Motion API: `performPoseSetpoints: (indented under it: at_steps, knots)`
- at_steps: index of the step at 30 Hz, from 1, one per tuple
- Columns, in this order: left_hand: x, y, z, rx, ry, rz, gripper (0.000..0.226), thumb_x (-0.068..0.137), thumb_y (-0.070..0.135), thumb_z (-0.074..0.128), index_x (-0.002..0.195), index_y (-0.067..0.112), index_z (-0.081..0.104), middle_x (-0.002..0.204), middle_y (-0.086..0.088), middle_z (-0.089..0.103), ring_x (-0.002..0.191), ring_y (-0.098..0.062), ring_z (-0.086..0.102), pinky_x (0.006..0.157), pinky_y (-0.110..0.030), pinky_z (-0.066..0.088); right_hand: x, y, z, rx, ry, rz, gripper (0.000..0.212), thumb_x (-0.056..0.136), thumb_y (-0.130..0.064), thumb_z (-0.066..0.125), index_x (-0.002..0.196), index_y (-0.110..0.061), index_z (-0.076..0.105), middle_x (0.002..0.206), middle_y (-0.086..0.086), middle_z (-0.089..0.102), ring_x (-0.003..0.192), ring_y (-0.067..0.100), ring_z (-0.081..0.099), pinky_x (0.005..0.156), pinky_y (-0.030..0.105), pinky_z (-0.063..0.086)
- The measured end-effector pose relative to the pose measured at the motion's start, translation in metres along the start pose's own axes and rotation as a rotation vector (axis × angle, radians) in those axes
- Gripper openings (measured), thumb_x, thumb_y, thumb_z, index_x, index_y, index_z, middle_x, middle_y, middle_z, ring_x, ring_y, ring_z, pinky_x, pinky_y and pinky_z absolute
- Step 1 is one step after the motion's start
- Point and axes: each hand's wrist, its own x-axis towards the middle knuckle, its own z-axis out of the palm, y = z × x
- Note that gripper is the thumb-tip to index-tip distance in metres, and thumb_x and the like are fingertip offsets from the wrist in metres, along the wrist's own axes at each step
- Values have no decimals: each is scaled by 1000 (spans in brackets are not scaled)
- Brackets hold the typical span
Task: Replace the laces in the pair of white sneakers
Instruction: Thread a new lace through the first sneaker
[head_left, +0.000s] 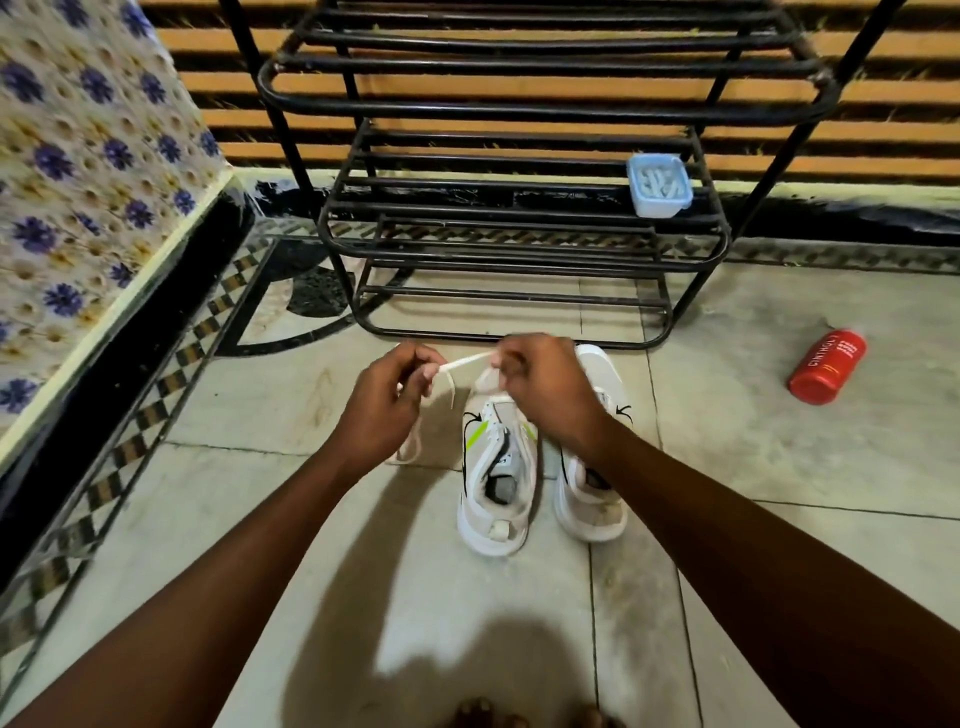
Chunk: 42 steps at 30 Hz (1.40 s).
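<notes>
Two white sneakers stand side by side on the tiled floor, toes pointing away from me. The left sneaker (496, 483) has green and black marks and a white lace (465, 362) running through its front eyelets. My left hand (387, 402) pinches one stretch of that lace, pulled taut. My right hand (545, 387) grips the lace above the left sneaker's toe and hides part of the right sneaker (592, 499). A loose length of lace hangs down to the floor under my left hand.
A black metal shoe rack (519, 223) stands just beyond the sneakers, with a pale blue lidded box (658, 184) on a shelf. A red bottle (827, 366) lies on the floor to the right. A flower-patterned bed (78, 208) borders the left. My toes (519, 714) show at the bottom.
</notes>
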Motion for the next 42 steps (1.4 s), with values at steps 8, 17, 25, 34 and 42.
performPoseSetpoints:
  at_steps: [8, 17, 25, 34, 42]
  knots:
    - [6, -8, -43, 98, 258, -133, 15, 100, 12, 64, 94, 21, 75, 96, 4, 76, 81, 0, 65, 73, -12, 47, 4, 38, -34, -127, 78, 360, 15, 88, -22, 66, 83, -12, 75, 82, 4, 74, 87, 24, 69, 74, 25, 47]
    - [0, 39, -55, -2, 105, 54, 10, 94, 8, 71, 93, 16, 77, 87, 7, 75, 81, -8, 63, 78, -21, 46, 5, -53, 15, 113, -240, 86, 61, 77, -39, 84, 132, -23, 62, 123, -10, 63, 115, 3, 54, 96, 23, 44]
    - [-8, 33, -62, -22, 159, 57, 7, 90, 12, 79, 92, 19, 77, 89, 7, 75, 84, -26, 64, 79, -33, 51, -9, -49, 25, 305, -307, -21, 11, 88, -11, 70, 79, -4, 74, 96, 11, 68, 95, 23, 63, 87, 36, 47]
    - [-8, 47, -60, -87, 115, 41, 9, 92, 6, 75, 91, 14, 77, 89, 2, 77, 88, -22, 70, 84, -35, 54, -38, -32, 26, -236, -322, 88, 48, 89, -40, 64, 134, -28, 52, 130, -4, 46, 127, 23, 37, 97, 44, 37]
    - [-15, 60, -69, -20, 65, 89, 4, 91, 12, 78, 93, 14, 78, 88, 3, 76, 76, -21, 63, 76, -32, 52, -28, -61, 31, 123, -170, -76, 13, 96, -17, 62, 85, -18, 68, 96, -6, 56, 102, 22, 51, 89, 36, 36]
